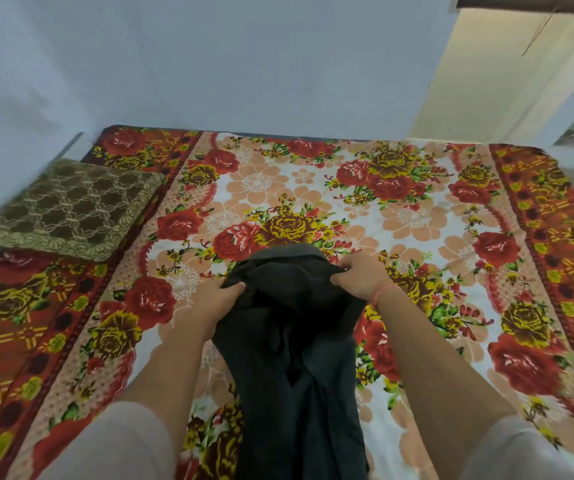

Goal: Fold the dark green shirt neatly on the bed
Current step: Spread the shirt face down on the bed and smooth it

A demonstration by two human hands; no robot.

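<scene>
Shirt [292,358] hangs bunched over the bed [417,209] – lower end cut off by frame edge. Left hand [218,294] & right hand [358,275] each grip its top corners; no readable writing.

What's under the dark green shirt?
The red-and-white floral bedsheet shows around the dark green fabric shirt, which the left hand and right hand grip at its far edge. Anything directly beneath the cloth is hidden.

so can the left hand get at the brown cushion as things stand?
Probably, once freed: the left hand grips the dark green shirt, so it must let go first. Only bare floral sheet lies between it and the brown cushion at far left.
</scene>
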